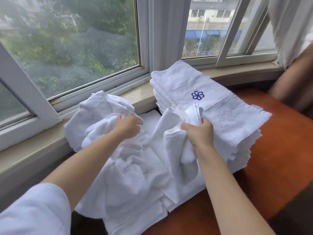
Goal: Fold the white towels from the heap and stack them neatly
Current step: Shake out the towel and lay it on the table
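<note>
Your right hand [199, 133] is gripping a crumpled white terry towel [176, 145], fingers curled tight round a bunched fold of it, and the cloth is hanging down from your fist in loose pleats. Your left hand [129, 125] is reaching into the rumpled heap of white towels [101, 114] beside the window, with its fingers curled into the fabric there; how firmly they are holding it you cannot tell from this angle. The heap is lying against the pale stone window sill [140, 95], and more loose white cloth is spreading from it toward you, under both forearms.

Just right of your right hand, the tall stack of folded white towels [225, 126] is sitting on the orange-brown padded surface [277, 150], its far end leaning onto the sill. The top towel is lying flat and showing a small blue embroidered flower emblem [197, 95]. The gripped towel is touching the stack's near left edge. At the far right, another person's bare arm [294, 82] is appearing below a white curtain [288, 28].
</note>
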`<action>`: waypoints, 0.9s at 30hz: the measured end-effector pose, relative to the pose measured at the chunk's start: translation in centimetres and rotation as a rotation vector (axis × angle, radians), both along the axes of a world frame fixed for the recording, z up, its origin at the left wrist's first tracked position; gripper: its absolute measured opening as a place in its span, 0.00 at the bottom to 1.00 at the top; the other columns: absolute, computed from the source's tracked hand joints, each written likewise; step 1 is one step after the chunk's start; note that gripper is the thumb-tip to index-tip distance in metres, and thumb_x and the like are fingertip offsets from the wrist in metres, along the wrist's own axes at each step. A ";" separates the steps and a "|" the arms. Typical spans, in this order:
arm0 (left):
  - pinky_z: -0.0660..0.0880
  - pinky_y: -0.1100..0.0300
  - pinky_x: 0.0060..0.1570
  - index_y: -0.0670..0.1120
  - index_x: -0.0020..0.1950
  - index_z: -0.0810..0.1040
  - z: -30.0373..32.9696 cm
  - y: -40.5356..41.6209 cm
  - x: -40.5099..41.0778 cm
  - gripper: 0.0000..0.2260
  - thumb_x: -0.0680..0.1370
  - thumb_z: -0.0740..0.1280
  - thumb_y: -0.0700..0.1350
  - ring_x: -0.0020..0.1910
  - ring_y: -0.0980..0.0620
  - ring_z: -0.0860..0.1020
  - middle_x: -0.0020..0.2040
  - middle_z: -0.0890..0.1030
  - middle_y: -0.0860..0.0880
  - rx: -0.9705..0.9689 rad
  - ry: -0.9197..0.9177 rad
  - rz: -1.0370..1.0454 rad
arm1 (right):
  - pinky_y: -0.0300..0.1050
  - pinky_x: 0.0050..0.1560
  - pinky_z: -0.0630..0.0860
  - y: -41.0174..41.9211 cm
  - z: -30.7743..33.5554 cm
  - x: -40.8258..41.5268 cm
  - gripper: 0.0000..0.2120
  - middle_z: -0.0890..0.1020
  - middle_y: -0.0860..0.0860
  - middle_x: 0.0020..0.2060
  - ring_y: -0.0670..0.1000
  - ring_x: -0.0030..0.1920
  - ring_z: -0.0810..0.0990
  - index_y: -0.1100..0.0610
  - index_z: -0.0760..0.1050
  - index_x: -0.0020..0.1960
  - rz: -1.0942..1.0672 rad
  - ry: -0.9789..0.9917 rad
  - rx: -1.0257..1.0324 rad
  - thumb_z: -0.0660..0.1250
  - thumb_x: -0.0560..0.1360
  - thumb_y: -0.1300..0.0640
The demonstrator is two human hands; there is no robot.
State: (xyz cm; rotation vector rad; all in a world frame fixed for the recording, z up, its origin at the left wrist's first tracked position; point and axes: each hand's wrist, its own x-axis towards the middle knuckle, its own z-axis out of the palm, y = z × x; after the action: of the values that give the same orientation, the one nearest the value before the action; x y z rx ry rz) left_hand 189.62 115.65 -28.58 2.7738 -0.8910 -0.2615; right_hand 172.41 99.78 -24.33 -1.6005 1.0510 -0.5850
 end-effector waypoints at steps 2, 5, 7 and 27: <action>0.73 0.51 0.56 0.46 0.50 0.82 1.9 -0.5 -1.0 0.10 0.78 0.61 0.43 0.50 0.46 0.79 0.50 0.83 0.46 -0.358 0.248 0.125 | 0.45 0.46 0.77 1.4 0.2 0.2 0.14 0.83 0.47 0.40 0.51 0.42 0.81 0.56 0.78 0.49 -0.050 -0.074 0.040 0.73 0.64 0.60; 0.74 0.52 0.54 0.47 0.60 0.79 3.9 -0.9 -3.3 0.19 0.79 0.60 0.59 0.50 0.46 0.79 0.54 0.82 0.43 -0.578 1.058 0.103 | 0.48 0.55 0.78 3.8 -0.7 0.5 0.13 0.83 0.51 0.47 0.50 0.47 0.81 0.57 0.78 0.51 -0.026 -0.237 0.284 0.76 0.68 0.61; 0.76 0.55 0.57 0.48 0.66 0.76 3.9 -0.6 -4.4 0.27 0.76 0.60 0.65 0.59 0.48 0.79 0.61 0.81 0.46 -0.525 1.306 -0.012 | 0.50 0.60 0.76 4.8 -1.2 0.5 0.09 0.83 0.52 0.50 0.51 0.52 0.81 0.56 0.77 0.48 0.003 -0.290 0.420 0.75 0.72 0.56; 0.67 0.50 0.65 0.47 0.74 0.64 0.1 -6.3 5.4 0.28 0.75 0.57 0.31 0.68 0.41 0.66 0.69 0.68 0.41 -0.450 -0.042 0.368 | 0.47 0.48 0.70 3.7 -12.1 -7.0 0.14 0.76 0.52 0.47 0.56 0.46 0.76 0.59 0.67 0.56 -0.531 -0.080 0.286 0.68 0.74 0.65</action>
State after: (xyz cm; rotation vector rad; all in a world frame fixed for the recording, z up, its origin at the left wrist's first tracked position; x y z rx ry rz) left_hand 195.01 109.37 -28.53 2.4571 -0.3702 0.0556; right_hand 165.38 103.48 -36.47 -1.0385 1.4391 -0.7999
